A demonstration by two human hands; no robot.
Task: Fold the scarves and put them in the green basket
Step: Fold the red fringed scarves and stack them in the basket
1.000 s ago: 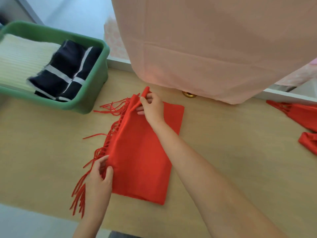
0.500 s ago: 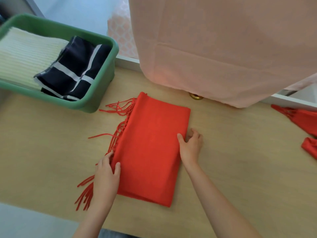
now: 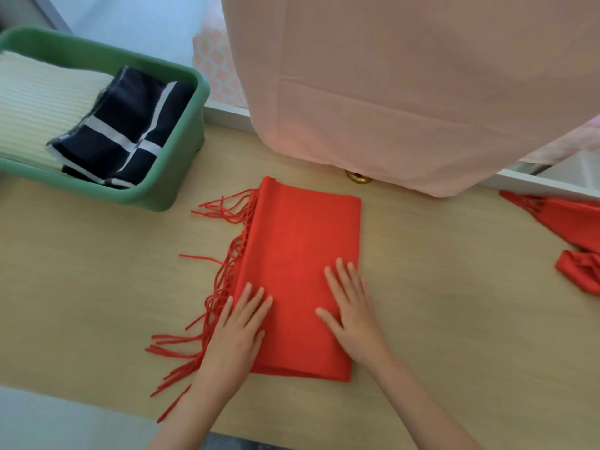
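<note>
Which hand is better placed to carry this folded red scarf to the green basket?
Probably the left hand: it rests on the fringed side of the scarf, nearest the basket.

No legible text or labels

Only the person's two arms show, at the near edge of the view. The left hand [image 3: 235, 332] and the right hand [image 3: 352, 315] are bare, with slim fingers [image 3: 343, 280] that taper to rounded tips; the nails are too blurred to make out. The left forearm [image 3: 185, 420] and the right forearm [image 3: 418, 404] are uncovered skin all the way to the near edge, the right one looking broader close to the camera.
</note>
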